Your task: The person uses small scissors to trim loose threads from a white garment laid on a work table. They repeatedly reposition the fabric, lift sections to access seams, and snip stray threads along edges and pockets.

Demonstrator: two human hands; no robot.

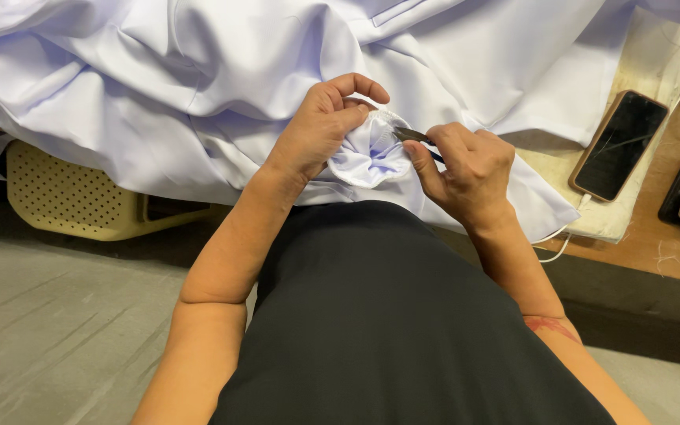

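White cloth (222,71) lies heaped across the top of the view, and a small bunched fold of it (367,157) sits between the two hands, just above the person's black-clad lap (387,315). The left hand (320,130) comes up from below with the wrist bent, its fingers curled over the top of the fold and its thumb under it, so the fold is gathered and gripped tight. The right hand (470,169) meets the fold from the other side, knuckles up, thumb and fingers closed around a small dark metal tool (412,135). The tool's tip rests against the fold's upper edge, right beside the left fingertips; its back end is hidden inside the right hand, so its kind cannot be told.

To the right of the fold, well apart from it, a phone (619,145) with a dark screen lies on a pale pad, partly on the brown wooden tabletop (663,244). A white cable (556,248) trails below the pad's edge. To the left of the fold, under the hanging cloth, stands a cream perforated plastic basket (72,197); its inside is covered by the cloth. Grey floor (64,330) spreads beneath.
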